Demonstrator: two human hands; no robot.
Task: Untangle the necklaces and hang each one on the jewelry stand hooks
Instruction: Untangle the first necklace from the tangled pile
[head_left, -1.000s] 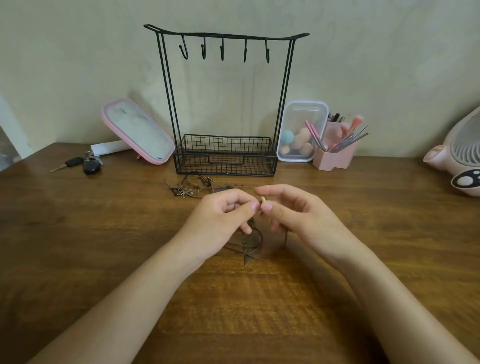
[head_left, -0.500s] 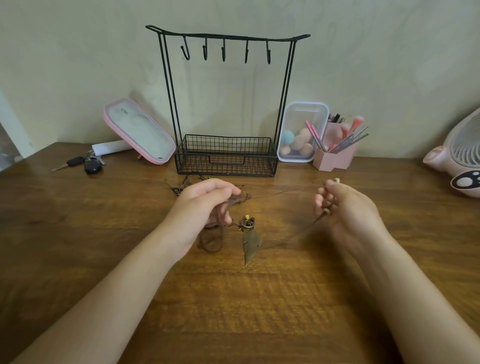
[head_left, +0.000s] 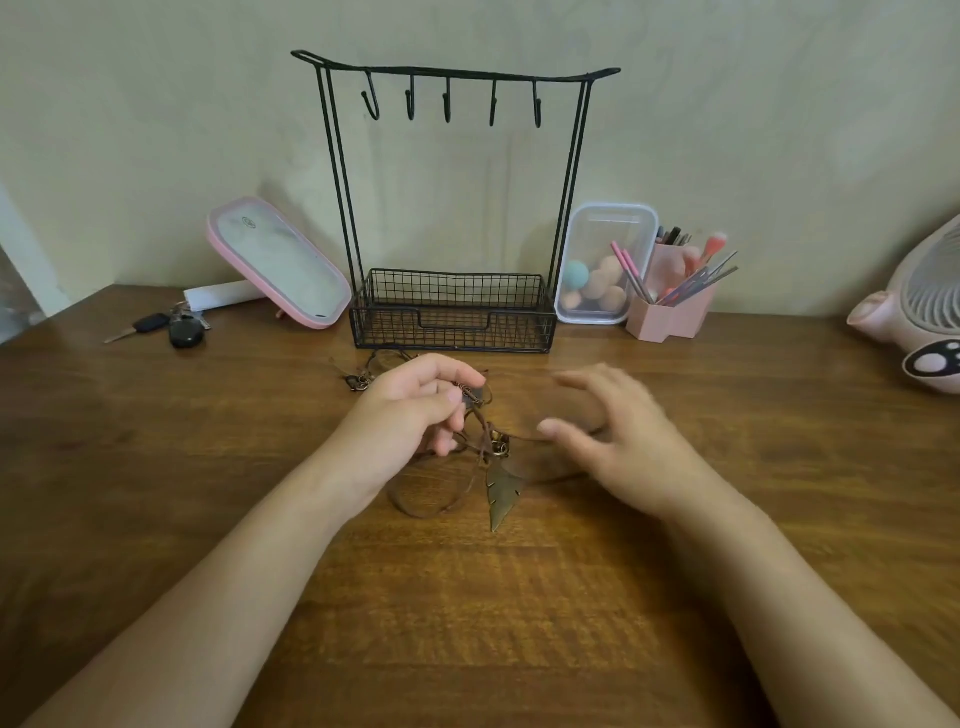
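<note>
A black wire jewelry stand (head_left: 453, 79) with several bare hooks and a mesh basket stands at the back of the wooden table. A brown cord necklace with a bronze leaf pendant (head_left: 503, 493) lies tangled on the table in front of it. My left hand (head_left: 415, 410) pinches its cord and a small charm between thumb and fingers, just above the pendant. My right hand (head_left: 610, 434) hovers to the right of the pendant, blurred, fingers spread and holding nothing. More tangled cord with a small charm (head_left: 361, 381) lies behind my left hand.
A pink-rimmed mirror (head_left: 278, 265) leans left of the stand, with car keys (head_left: 176, 328) beside it. Right of the stand are a clear sponge box (head_left: 602, 265) and a pink brush holder (head_left: 672, 306). A pink fan (head_left: 919, 312) sits far right.
My right hand let go of the cord end it had pulled out to the right and moved back toward the pendant, open. My left hand kept its pinch on the cord.
</note>
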